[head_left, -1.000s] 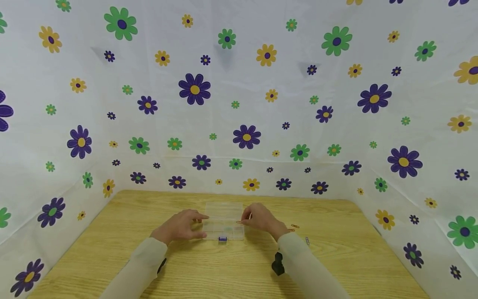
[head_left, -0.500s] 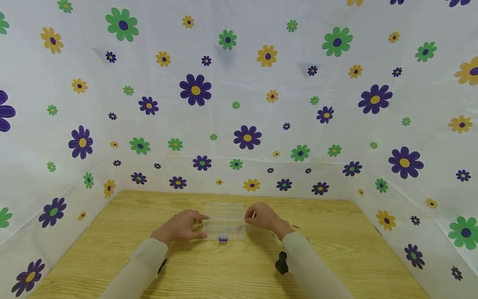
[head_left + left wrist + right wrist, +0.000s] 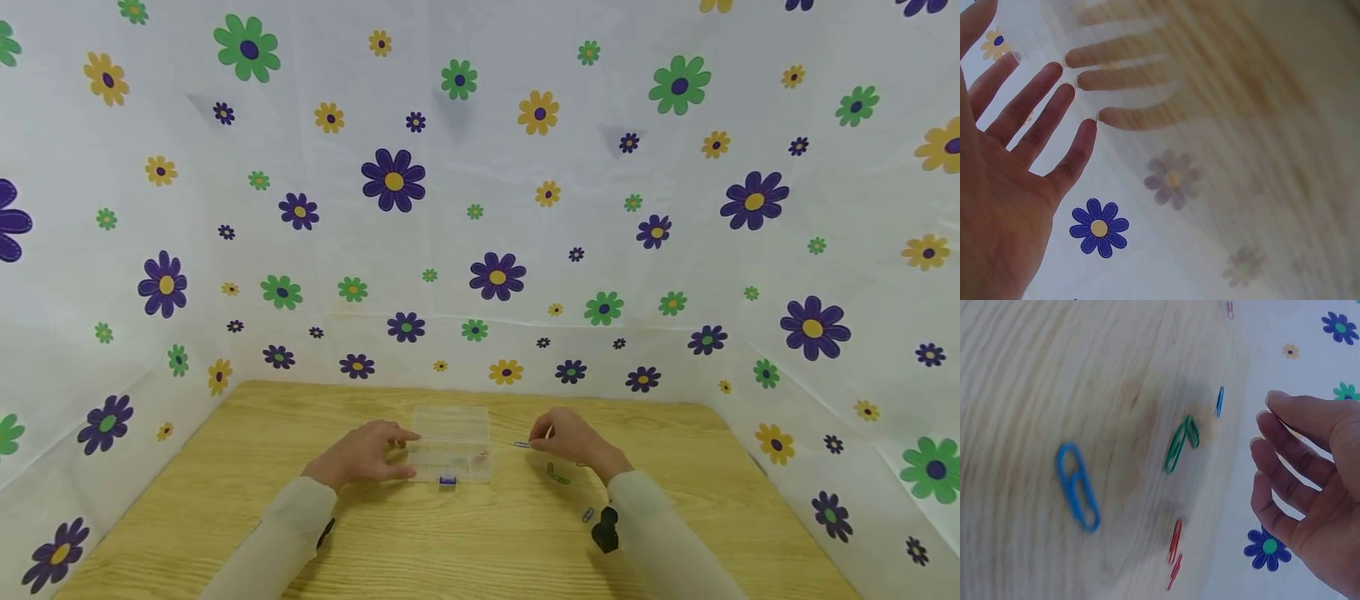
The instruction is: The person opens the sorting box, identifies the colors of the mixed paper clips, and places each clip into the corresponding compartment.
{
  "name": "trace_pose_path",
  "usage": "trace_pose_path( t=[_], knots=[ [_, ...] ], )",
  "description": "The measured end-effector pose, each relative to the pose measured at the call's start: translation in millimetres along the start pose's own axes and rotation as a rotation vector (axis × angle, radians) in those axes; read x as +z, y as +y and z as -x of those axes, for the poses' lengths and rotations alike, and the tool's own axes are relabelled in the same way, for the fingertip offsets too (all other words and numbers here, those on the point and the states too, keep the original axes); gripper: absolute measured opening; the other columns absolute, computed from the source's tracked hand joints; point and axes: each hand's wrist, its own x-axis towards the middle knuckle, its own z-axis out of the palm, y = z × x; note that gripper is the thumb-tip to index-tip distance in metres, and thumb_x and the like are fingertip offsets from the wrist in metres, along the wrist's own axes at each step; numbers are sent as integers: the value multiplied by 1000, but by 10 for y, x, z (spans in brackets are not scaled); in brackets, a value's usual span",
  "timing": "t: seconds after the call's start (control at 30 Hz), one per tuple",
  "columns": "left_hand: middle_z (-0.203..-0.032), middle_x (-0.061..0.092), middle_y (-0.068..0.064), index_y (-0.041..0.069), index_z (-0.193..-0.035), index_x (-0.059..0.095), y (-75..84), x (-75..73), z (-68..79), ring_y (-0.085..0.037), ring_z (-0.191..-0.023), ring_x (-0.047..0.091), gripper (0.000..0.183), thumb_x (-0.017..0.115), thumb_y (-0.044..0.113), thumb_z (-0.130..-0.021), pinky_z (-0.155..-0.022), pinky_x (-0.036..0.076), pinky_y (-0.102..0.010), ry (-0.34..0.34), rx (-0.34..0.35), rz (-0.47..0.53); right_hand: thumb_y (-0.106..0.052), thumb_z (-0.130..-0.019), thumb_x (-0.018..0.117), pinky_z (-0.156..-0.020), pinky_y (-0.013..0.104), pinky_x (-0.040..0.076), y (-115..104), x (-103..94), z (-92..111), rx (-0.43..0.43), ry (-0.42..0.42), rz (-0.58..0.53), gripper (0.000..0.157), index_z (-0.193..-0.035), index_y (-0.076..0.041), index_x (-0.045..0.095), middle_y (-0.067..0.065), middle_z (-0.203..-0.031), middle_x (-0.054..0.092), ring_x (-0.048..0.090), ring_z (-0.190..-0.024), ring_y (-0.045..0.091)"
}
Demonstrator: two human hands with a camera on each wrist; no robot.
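Note:
A clear plastic compartment box [image 3: 431, 468] with a blue latch [image 3: 447, 480] lies with its lid [image 3: 450, 422] folded back. An orange-red paperclip [image 3: 482, 456] lies in its right-hand part. My left hand [image 3: 365, 451] stays at the box's left side, thumb and forefinger by its edge; its fingers look straight and spread in the left wrist view. To the right of the box my right hand [image 3: 567, 437] is low over the table, fingertips by a blue paperclip [image 3: 522, 444]. In the right wrist view thumb and fingers are loosely bent, with nothing visible between them.
Two green paperclips [image 3: 1175, 447] lie below my right hand. A second blue paperclip [image 3: 1077, 487] is nearer the right wrist, and two red paperclips [image 3: 1174, 540] lie to the side. White flowered cloth [image 3: 450, 350] encloses the wooden table [image 3: 360, 550] at the back and sides.
The orange-red paperclip has gone from my right fingers into the box. My right hand has moved right, away from the box, to the blue paperclip. My left hand has stayed in place.

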Motion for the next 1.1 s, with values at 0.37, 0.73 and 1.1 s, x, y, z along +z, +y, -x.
trace_pose_path(
  t=[0.37,0.73,1.1],
  knots=[
    [-112,72,-3,13,-137,68,-1,11,1,-21,-101,65,68,76,58,-87,-89,55,-46,13,0,-2,-8,-94,72,-64,24,52,247,-114,258,26,-16,-23,8,-95,-3,77,5,-87,74,61,-73,10],
    [-112,71,-2,14,-137,68,6,10,7,-20,-101,64,68,77,58,-86,-90,55,-46,10,-18,15,-11,-91,78,-74,30,51,433,-195,458,102,0,54,4,-89,-7,77,-1,-83,71,57,-78,12],
    [-111,71,-2,13,-137,68,-5,9,3,-19,-100,64,69,77,58,-86,-88,55,-45,8,-4,1,-11,-87,81,-78,36,54,577,-198,512,166,11,94,6,-84,-10,76,-2,-82,72,59,-76,12]
  ],
)
